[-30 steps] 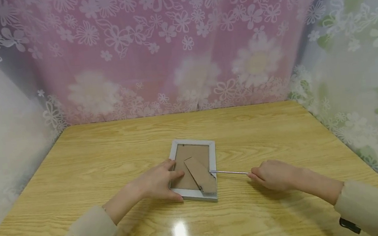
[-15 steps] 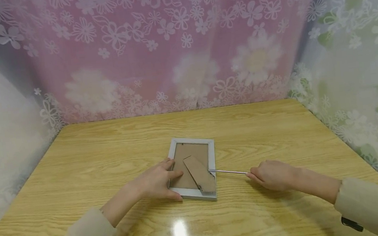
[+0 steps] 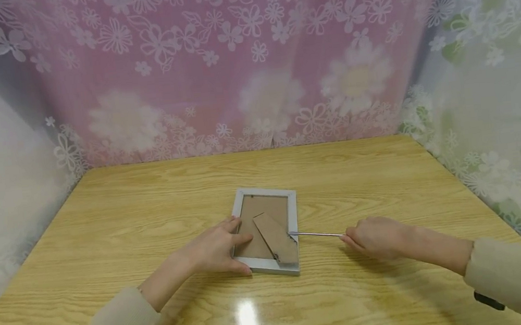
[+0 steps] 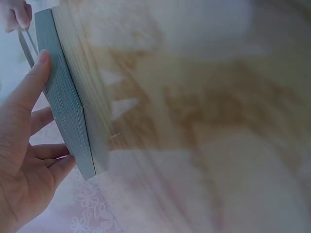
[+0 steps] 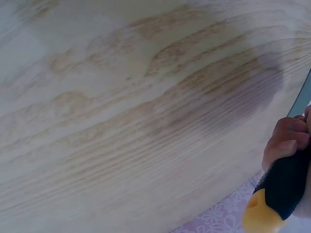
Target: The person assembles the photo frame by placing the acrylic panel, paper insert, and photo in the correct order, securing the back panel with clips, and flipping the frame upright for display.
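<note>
A silver-grey picture frame (image 3: 292,214) lies back side up on the table, its brown backing board (image 3: 268,204) showing. A slanted stand leg (image 3: 274,237) is attached across that board. At the lower left corner my left hand (image 3: 214,248) holds the frame, thumb against the near edge, one finger reaching over the board. In the left wrist view, the thumb and fingers straddle the frame's corner (image 4: 60,87). My right hand (image 3: 381,237) grips a screwdriver (image 3: 319,234) with a black and yellow handle (image 5: 284,189). Its tip meets the frame's right inner edge beside the stand leg.
The wood-grain table (image 3: 173,186) extends around the frame. A pink flowered curtain (image 3: 196,85) hangs along its back edge, with pale flowered cloth (image 3: 495,108) on the right and a pale cloth (image 3: 2,171) on the left.
The head view shifts slightly. Both hands, the screwdriver and the picture frame keep nearly the same positions, with the screwdriver tip still at the frame's right inner edge.
</note>
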`<state>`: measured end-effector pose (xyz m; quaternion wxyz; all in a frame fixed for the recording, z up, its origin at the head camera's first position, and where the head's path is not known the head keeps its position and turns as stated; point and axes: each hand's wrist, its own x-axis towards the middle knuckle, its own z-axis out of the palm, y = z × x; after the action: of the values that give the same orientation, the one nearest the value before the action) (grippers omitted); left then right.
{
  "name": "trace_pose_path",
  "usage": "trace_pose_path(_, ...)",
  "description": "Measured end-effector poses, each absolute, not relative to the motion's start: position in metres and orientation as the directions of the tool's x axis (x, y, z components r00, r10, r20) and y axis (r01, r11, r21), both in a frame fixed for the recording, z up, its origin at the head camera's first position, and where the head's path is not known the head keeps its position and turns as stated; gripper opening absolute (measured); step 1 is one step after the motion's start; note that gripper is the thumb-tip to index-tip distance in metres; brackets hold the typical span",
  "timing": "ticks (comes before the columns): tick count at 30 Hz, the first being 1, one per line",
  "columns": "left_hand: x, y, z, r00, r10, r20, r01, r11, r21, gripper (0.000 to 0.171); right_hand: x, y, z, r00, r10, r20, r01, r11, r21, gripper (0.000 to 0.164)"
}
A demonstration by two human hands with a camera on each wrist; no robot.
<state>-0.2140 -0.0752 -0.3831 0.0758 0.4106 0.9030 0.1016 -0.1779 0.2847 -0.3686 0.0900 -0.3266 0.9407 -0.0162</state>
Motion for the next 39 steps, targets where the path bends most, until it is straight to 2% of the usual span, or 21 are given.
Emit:
trace_pose_path(11,-0.214,-0.075,-0.384,-0.654,0.754,-0.058,0.723,0.645,0.247,0.074,-0.176,0.28,-0.359,-0.762,-0.617,-0.199,-0.617,0.784,-0.072,0.034)
trace_pose_path(23,-0.215,-0.075,-0.385,-0.656,0.751,-0.068,0.719,0.65,0.245,0.073,-0.177,0.277,-0.355,-0.752,-0.638,-0.165,-0.653,0.756,0.047,0.033)
trace_pose_path(30,-0.214,-0.075,-0.384,-0.651,0.756,-0.065,0.725,0.644,0.245,0.074,-0.176,0.273,-0.35,-0.758,-0.624,-0.189,-0.643,0.763,0.063,0.033)
trace_pose_path(39,-0.212,-0.074,-0.384,-0.657,0.751,-0.064,0.719,0.649,0.25,0.074,-0.174,0.272,-0.347,-0.725,-0.674,-0.14,-0.688,0.701,0.189,0.035)
